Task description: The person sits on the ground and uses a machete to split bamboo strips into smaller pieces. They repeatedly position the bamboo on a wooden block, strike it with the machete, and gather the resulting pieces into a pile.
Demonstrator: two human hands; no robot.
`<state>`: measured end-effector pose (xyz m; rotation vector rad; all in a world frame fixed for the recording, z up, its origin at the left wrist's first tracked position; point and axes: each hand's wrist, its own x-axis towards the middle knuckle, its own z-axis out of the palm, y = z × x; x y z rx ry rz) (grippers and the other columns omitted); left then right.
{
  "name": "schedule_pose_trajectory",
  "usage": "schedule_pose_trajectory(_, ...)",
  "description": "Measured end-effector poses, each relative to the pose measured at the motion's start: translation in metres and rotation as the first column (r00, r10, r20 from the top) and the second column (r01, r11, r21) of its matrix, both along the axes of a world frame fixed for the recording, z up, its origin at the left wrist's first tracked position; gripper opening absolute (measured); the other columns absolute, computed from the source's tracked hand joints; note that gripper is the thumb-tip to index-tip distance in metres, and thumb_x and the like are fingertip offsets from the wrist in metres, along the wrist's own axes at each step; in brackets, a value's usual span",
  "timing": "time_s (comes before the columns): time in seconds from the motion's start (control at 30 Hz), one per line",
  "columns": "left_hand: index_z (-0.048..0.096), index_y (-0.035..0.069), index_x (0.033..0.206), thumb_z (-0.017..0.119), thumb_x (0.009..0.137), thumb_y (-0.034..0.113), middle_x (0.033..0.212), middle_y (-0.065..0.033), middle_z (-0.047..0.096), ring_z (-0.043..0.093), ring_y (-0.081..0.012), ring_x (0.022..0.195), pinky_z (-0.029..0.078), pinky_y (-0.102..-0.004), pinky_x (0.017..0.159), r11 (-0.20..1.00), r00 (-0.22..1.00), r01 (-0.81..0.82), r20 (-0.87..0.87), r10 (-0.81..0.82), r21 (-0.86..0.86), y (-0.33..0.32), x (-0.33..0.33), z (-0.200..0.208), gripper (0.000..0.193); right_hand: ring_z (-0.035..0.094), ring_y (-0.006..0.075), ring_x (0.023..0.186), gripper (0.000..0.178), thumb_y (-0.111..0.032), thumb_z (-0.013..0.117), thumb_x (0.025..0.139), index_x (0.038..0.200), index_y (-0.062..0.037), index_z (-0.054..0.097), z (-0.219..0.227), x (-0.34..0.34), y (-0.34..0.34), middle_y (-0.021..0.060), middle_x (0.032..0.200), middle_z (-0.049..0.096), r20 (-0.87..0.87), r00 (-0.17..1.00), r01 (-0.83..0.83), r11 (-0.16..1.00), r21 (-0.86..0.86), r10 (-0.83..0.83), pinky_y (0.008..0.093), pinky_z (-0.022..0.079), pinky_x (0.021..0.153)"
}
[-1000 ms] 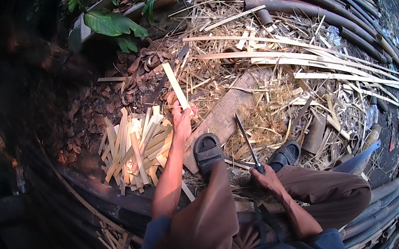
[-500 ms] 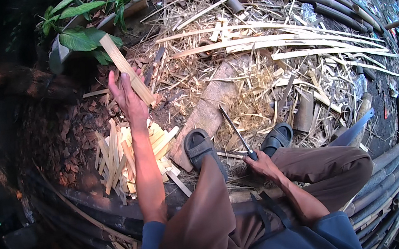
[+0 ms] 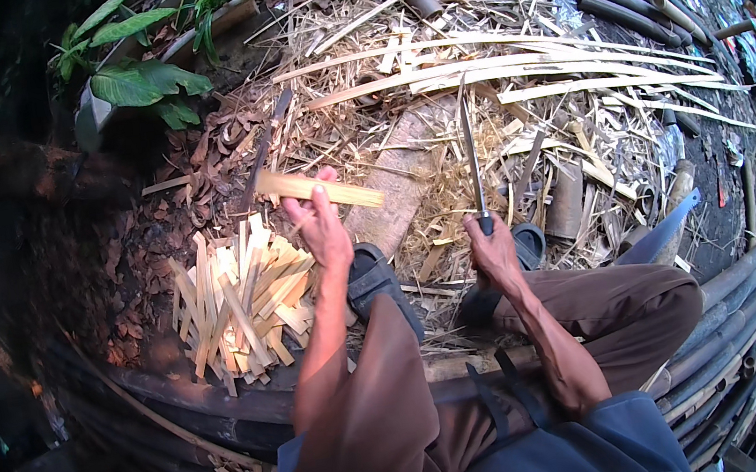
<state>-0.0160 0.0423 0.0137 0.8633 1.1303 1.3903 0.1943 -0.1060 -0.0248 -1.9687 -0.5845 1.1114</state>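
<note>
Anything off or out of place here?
Two things. Loose shavings lie strewn around the board, messy compared with the heaped strips. A bluish, saw-like blade sits bare beside the right trouser leg, oddly close. The strip in the left hand and knife in the right hand show nothing odd.

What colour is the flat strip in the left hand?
The flat strip is pale yellow-tan; the head view shows it best.

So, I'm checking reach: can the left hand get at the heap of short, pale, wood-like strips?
Probably yes: the left hand is beside the heap, with nothing visible between. Its grip holds one flat, pale, wood-like strip, which may need putting down first.
</note>
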Motion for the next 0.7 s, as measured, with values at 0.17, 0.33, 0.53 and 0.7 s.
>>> schedule_pose_trajectory(0.17,0.040,0.006,0.136,0.050,0.104,0.030,0.142,-0.0227,0.047,0.048,-0.0301,0.130,0.040,-0.0447,0.106,0.994,0.999,-0.018,-0.045,0.013,-0.106,-0.031,-0.013,-0.031,0.041,0.060,0.0211,0.058,0.039,-0.037,0.065,0.094,0.113,-0.0044,0.059,0.037,-0.025,-0.032,0.0124,0.061,0.058,0.165,0.921,-0.351,0.935,-0.045,0.353,0.0386,0.046,0.056)
schedule_pose_trajectory(0.33,0.038,-0.002,0.140,0.031,0.106,0.051,0.131,-0.0246,0.055,0.060,-0.0323,0.115,0.047,-0.0402,0.103,0.984,0.929,0.046,-0.354,-0.104,-0.170,-0.054,-0.025,-0.006,0.064,0.066,0.0364,0.067,0.045,-0.043,0.060,0.096,0.116,-0.0033,0.055,0.031,-0.070,-0.044,0.0226,0.068,0.062,0.006,0.883,-0.469,0.883,0.003,0.469,0.0456,0.050,0.064)
schedule_pose_trajectory(0.53,0.055,-0.013,0.115,0.033,0.108,0.033,0.092,-0.0264,0.067,0.070,-0.0359,0.090,0.060,-0.0350,0.086,0.986,0.656,-0.039,-0.749,-0.098,-0.163,-0.064,-0.019,0.016,0.052,0.065,0.0485,0.077,0.045,-0.043,0.055,0.098,0.117,-0.0025,0.056,0.024,-0.097,-0.027,0.0292,0.071,0.062,0.063,0.851,-0.525,0.848,0.074,0.521,0.0523,0.050,0.069)
schedule_pose_trajectory(0.7,0.051,-0.019,0.113,0.032,0.108,0.034,0.098,-0.0333,0.067,0.069,-0.0388,0.099,0.059,-0.0376,0.089,0.970,0.748,-0.108,-0.660,-0.065,-0.218,-0.056,-0.038,-0.004,0.056,0.064,0.0492,0.073,0.042,-0.042,0.057,0.097,0.108,-0.0016,0.058,0.024,-0.103,-0.024,0.0296,0.069,0.062,0.080,0.850,-0.526,0.849,0.057,0.521,0.0534,0.049,0.064)
